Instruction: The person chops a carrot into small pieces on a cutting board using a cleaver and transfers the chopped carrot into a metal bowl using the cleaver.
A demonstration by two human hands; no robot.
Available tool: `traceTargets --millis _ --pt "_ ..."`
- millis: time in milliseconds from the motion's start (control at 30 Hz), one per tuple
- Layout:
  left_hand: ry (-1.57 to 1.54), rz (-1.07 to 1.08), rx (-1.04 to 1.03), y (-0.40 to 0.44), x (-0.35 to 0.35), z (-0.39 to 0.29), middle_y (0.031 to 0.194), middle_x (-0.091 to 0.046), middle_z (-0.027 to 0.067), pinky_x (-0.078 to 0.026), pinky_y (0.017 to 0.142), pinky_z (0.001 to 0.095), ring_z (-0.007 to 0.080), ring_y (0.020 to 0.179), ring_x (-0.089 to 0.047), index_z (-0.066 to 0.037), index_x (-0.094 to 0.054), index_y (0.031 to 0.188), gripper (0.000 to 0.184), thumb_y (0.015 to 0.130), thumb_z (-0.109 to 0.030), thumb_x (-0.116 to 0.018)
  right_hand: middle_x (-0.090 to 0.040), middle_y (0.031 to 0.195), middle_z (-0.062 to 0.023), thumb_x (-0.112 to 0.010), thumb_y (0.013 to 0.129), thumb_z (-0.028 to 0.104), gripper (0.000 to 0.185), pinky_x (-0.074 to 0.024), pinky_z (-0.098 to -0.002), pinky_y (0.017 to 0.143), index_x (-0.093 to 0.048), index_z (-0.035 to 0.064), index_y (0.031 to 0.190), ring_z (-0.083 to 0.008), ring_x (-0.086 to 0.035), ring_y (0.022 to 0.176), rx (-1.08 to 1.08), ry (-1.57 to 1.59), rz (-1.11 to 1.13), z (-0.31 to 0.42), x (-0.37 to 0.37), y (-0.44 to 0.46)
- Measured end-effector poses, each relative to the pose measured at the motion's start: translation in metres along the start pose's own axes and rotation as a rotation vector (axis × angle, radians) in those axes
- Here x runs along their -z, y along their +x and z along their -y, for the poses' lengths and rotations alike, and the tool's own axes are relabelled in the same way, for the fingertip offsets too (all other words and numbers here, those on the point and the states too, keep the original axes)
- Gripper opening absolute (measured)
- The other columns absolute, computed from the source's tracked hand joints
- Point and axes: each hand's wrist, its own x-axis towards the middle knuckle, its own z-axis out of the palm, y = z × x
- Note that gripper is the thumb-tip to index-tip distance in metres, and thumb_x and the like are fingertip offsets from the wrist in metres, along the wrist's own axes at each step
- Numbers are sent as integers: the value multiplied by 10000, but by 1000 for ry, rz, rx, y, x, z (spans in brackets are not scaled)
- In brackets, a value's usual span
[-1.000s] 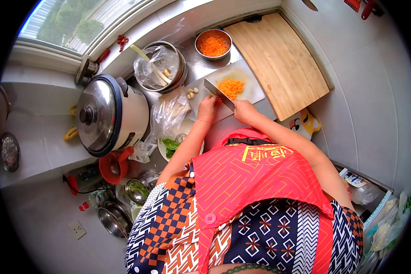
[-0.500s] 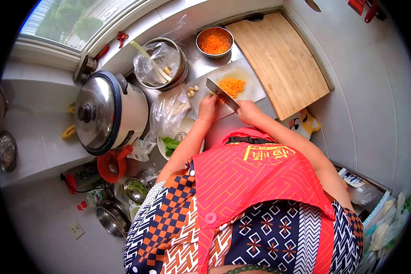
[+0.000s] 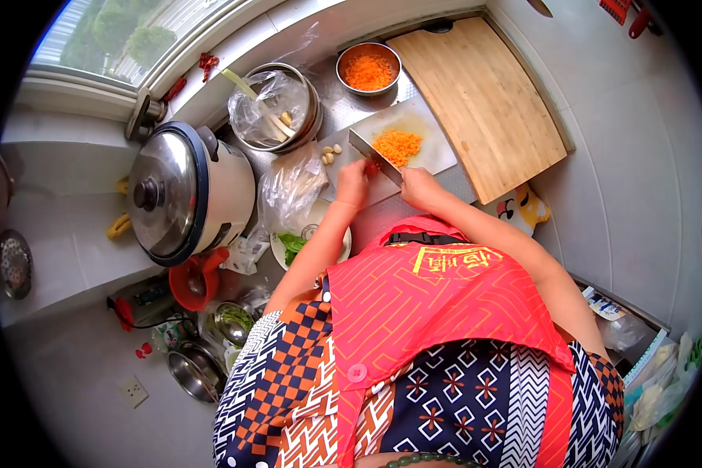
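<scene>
My right hand [image 3: 420, 188] is closed round the handle of a kitchen knife [image 3: 376, 157]. The broad blade slants up and left across a white cutting board [image 3: 437, 160]. Just left of the blade, my left hand [image 3: 353, 182] has its fingers bent together at a small reddish piece [image 3: 372, 168], mostly hidden by fingers and blade. On the blade's other side lies a heap of finely chopped carrot [image 3: 398, 147]. Several garlic cloves [image 3: 329, 154] sit at the board's left edge.
A metal bowl of chopped carrot [image 3: 369, 70] stands behind the board, and a wooden board [image 3: 476, 101] lies to the right. Leftward are a bagged pot [image 3: 312, 117], a plastic bag [image 3: 282, 187], a rice cooker [image 3: 230, 183] and a plate with green leaves [image 3: 337, 246].
The knife blade has shifted slightly left over the board, with my right hand moving a little the same way. My left hand stays nearly in place beside it.
</scene>
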Motion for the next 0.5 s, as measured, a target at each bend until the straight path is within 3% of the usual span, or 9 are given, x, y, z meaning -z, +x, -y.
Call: traceTargets --millis 167,500 --pt "187 29 -44 -3 4 -7 782 -630 178 -506 673 452 382 733 -621 -67 -672 808 76 760 -100 -624 -628 814 -298 -537 789 83 167 -493 -513 767 -601 -36 887 -451 -619 814 2 0 -3 -1 2 0" --pt "140 -48 -27 -7 -3 -13 809 -608 183 -488 683 469 394 769 -596 -39 -627 829 85 772 -102 -633 -637 849 -286 -541 798 93 213 -489 -511 790 -617 -18 963 -446 -619 838 -32 9 16 -4 2 0"
